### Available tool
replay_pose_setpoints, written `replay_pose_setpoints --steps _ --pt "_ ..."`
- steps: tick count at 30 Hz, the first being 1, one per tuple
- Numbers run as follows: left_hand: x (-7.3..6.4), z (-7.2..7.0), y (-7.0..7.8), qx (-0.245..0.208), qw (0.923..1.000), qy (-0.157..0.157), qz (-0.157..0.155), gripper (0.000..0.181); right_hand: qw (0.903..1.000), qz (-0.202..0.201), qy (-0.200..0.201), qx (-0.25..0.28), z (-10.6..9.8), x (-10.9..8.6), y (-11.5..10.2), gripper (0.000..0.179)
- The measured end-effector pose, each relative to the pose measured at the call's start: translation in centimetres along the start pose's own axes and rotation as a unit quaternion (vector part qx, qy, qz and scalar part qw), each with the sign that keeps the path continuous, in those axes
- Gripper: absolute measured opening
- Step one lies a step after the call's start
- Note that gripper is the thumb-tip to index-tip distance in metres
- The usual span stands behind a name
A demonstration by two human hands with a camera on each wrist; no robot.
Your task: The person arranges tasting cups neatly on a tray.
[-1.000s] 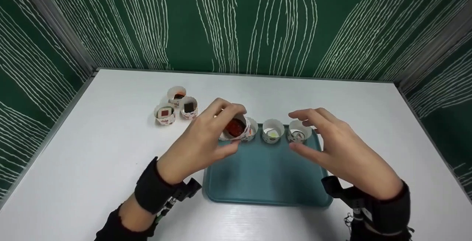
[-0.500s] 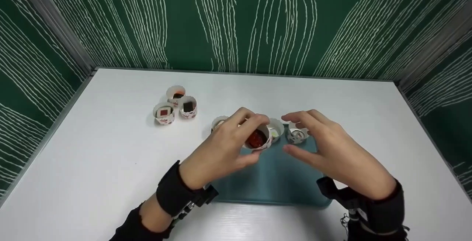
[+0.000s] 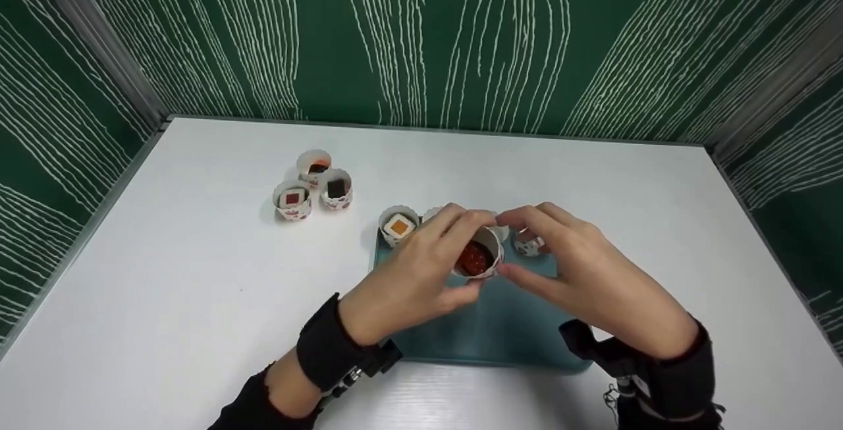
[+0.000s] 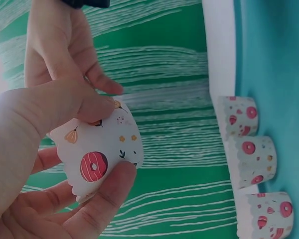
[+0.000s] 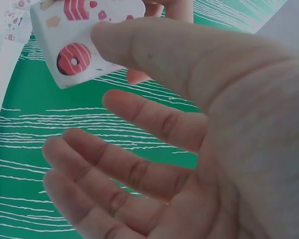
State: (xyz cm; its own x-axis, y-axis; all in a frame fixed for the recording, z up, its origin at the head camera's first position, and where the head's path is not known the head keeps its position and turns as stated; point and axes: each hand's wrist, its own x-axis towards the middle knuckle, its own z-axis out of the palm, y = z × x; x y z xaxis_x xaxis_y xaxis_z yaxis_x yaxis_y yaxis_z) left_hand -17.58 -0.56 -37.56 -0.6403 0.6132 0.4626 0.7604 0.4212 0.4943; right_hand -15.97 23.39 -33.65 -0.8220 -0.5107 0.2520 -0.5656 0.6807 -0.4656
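Observation:
My left hand (image 3: 421, 260) grips a white paper baking cup (image 4: 117, 132) printed with doughnuts, its thumb and fingers on opposite sides of the wall. Inside the cup lies a glossy dark red piece (image 3: 475, 259). The cup is held tilted above the teal tray (image 3: 487, 324). From the other side my right hand (image 3: 579, 255) comes up to the same cup, thumb and index fingertip right at its edge. In the right wrist view its thumb overlaps the cup's wall, while the other fingers (image 5: 139, 169) are spread and extended.
Along the tray's far edge stand several more baking cups; one (image 3: 388, 217) holds a white block with an orange square, another (image 3: 528, 245) is at the right. The hands partly hide this row. Three filled cups (image 3: 294, 209) cluster on the white table (image 3: 164, 272) at the left.
My left hand has carried the baking cup rightward over the tray toward my right hand, uncovering the cup with the orange-topped block. My right hand has shifted slightly left; their fingertips now meet around the cup.

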Motion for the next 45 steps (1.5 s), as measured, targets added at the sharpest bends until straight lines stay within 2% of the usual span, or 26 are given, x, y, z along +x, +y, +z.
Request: replay_pose_setpoints --steps 9,14,24,31,39,45 --pt "-0.2 0.2 -0.2 -0.005 1.0000 0.007 0.002 0.067 0.9995 -0.028 0.013 -0.005 0.7 0.3 -0.3 0.038" --pt "-0.3 0.3 -0.3 -0.006 0.9999 0.012 0.004 0.067 0.9992 -0.038 0.013 -0.009 0.9 0.5 -0.2 0.041" --pt "-0.5 -0.1 -0.6 -0.008 0.9999 -0.004 0.011 0.077 0.9994 -0.027 0.008 -0.020 0.8 0.5 -0.3 0.046" --pt "-0.8 -0.7 -0.8 -0.029 0.9995 -0.010 0.009 0.072 0.9997 -0.022 0.004 -0.012 0.8 0.5 -0.4 0.046" --pt "-0.9 -1.1 -0.8 -0.049 0.9986 0.012 0.019 0.066 0.9994 -0.033 0.004 0.013 0.6 0.5 -0.4 0.056" --pt "-0.8 -1.0 -0.8 -0.050 0.9980 0.024 0.032 0.064 0.9993 -0.027 -0.005 0.023 0.5 0.5 -0.4 0.065"
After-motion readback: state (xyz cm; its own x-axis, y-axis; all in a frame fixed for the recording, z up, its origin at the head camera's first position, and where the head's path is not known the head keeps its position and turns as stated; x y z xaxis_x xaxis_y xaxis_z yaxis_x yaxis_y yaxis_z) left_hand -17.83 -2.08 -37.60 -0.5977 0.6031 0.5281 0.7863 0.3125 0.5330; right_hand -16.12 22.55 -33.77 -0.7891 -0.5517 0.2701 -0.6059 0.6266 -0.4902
